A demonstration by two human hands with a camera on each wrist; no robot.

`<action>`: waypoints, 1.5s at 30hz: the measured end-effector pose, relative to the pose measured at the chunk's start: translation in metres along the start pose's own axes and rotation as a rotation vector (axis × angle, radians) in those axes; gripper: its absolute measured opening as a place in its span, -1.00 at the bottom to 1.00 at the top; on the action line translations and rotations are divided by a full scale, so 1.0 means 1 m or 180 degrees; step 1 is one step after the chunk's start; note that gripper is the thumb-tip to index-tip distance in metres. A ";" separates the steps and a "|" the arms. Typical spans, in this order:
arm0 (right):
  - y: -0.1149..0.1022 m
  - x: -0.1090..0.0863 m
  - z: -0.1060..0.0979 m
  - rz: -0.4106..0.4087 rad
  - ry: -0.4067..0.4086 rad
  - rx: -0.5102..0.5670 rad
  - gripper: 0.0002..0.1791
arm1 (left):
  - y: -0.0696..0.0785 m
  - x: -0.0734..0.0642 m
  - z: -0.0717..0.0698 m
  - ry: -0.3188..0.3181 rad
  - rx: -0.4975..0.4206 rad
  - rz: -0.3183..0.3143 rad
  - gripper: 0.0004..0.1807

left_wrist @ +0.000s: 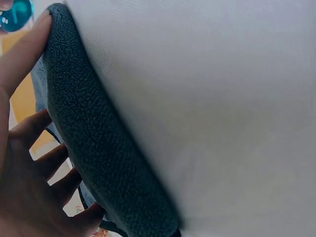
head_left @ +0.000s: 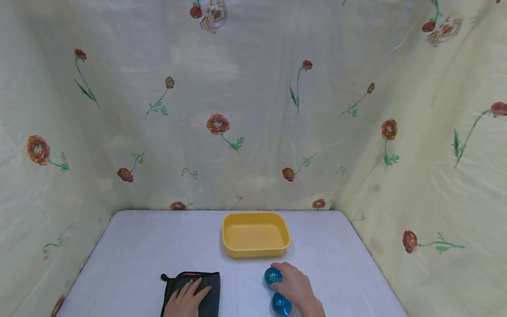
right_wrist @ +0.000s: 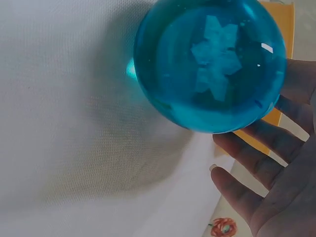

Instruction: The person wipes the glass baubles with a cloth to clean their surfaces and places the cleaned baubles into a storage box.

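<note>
Two clear blue balls (head_left: 281, 304) stand on the table, one behind the other. My right hand (head_left: 294, 285) grips the farther blue ball (head_left: 273, 276) with thumb and fingers on either side of it. The nearer ball (right_wrist: 210, 64), with a pale star-like shape in it, fills much of the right wrist view and hides part of that hand (right_wrist: 281, 163). My left hand (head_left: 185, 303) rests with spread fingers on a folded dark grey towel (head_left: 212, 295) with black edging. In the left wrist view the towel's fuzzy fold (left_wrist: 94, 128) lies beside the thumb.
A yellow rectangular tray (head_left: 256, 254) sits behind the balls near the table's far edge. The table has a white cover (head_left: 158, 242). Flower-print curtains (head_left: 253, 88) enclose the table at the back and both sides.
</note>
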State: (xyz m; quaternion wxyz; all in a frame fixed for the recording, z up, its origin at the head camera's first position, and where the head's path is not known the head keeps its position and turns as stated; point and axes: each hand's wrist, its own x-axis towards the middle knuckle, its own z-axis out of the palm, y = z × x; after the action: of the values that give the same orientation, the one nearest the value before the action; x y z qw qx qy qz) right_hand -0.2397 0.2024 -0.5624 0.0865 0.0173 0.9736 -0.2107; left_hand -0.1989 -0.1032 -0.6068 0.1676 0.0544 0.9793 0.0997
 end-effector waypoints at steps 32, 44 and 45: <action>0.006 0.013 0.010 0.0037 -0.0053 0.0119 -0.37 | -0.003 0.007 -0.007 -0.0158 -0.0136 0.0127 -0.01; -0.003 0.007 -0.005 -0.0305 0.0130 0.0191 -0.34 | 0.002 0.009 -0.008 -0.0140 -0.0267 -0.0172 -0.43; -0.005 0.005 -0.007 -0.0332 0.0152 0.0193 -0.33 | 0.003 0.009 -0.008 -0.0110 -0.0296 -0.0194 -0.45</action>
State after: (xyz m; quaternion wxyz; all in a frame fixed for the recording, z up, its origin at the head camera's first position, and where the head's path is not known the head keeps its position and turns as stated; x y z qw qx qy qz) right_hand -0.2464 0.2008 -0.5552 0.0516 -0.0258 0.9681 -0.2439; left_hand -0.2097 -0.1007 -0.6011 0.1899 0.0184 0.9717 0.1390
